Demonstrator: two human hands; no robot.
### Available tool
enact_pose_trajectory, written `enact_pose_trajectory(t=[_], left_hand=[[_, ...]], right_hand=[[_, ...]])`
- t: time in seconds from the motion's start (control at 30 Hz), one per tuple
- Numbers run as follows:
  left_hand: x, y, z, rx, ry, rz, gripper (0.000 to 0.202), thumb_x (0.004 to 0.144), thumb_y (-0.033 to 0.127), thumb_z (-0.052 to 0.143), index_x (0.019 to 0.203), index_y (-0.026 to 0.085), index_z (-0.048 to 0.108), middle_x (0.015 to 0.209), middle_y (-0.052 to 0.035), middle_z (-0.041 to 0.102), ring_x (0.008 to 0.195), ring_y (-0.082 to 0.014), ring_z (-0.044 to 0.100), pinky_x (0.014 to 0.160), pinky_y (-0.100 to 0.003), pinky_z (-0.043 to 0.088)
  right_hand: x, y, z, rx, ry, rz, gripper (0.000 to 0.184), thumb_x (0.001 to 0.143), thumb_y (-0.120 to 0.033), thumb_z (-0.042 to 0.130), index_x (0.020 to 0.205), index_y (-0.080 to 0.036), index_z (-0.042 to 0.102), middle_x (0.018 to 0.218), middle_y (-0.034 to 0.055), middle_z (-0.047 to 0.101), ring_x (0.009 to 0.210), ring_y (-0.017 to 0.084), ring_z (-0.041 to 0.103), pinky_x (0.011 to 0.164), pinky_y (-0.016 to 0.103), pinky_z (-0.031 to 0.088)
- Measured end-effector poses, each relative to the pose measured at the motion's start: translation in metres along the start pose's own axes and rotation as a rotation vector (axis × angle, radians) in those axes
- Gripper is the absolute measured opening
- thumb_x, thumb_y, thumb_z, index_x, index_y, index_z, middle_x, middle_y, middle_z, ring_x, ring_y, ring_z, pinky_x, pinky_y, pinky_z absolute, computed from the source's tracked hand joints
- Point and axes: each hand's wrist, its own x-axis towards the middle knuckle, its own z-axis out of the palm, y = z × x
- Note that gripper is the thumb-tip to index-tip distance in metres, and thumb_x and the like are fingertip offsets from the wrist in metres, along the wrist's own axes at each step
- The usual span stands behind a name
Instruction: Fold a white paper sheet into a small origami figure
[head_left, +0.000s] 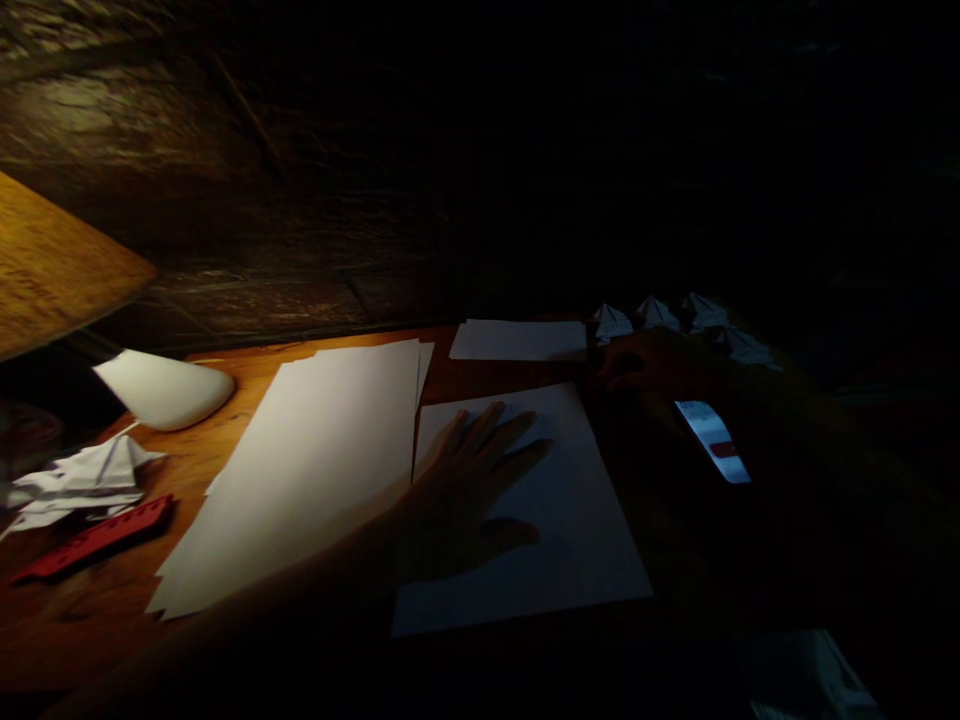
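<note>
My left hand (pixel 469 485) lies flat with its fingers spread on a single white sheet of paper (pixel 570 530) in the middle of the wooden table. My right hand (pixel 652 365) reaches to the far right in deep shadow, just below several small folded paper pieces (pixel 656 315); its fingers look curled, and what they hold, if anything, is hidden by the dark. A lit phone (pixel 712 440) lies just to the right of the sheet.
A stack of white paper (pixel 315 450) lies left of the sheet, and another sheet (pixel 517 340) at the back. A white lamp base (pixel 165 390), crumpled paper (pixel 82 480) and a red ruler (pixel 97 540) sit at the left. The surroundings are dark.
</note>
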Motion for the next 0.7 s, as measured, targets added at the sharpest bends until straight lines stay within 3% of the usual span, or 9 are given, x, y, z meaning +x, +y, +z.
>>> enact_pose_trajectory(t=[0.17,0.4,0.7], left_hand=[[-0.001,0.001,-0.001,0.006,-0.019,-0.010,0.086,0.095,0.069,0.055,0.165,0.036,0.017,0.175,-0.0059,0.012,0.159,-0.0438,0.012,0.122,-0.076,0.018],[0.000,0.000,-0.001,0.007,-0.019,-0.006,0.085,0.095,0.070,0.055,0.165,0.036,0.019,0.175,-0.0059,0.013,0.159,-0.0440,0.011,0.121,-0.077,0.018],[0.000,0.002,-0.002,0.006,0.012,-0.001,0.087,0.094,0.068,0.059,0.165,0.035,0.020,0.175,-0.0065,0.014,0.159,-0.0448,0.013,0.122,-0.076,0.019]], right_hand=[[-0.001,0.007,0.000,0.011,0.019,0.001,0.009,0.079,-0.026,0.075,0.087,-0.027,0.078,0.090,-0.0001,0.080,0.089,0.025,0.074,0.077,0.036,0.051],[0.004,-0.010,0.009,0.031,-0.018,-0.137,0.011,0.080,-0.027,0.076,0.091,-0.025,0.080,0.098,0.0035,0.080,0.093,0.025,0.072,0.083,0.036,0.050],[-0.001,-0.014,0.005,0.006,0.026,-0.094,0.011,0.080,-0.026,0.075,0.091,-0.024,0.078,0.095,0.0031,0.078,0.091,0.024,0.071,0.079,0.033,0.049]])
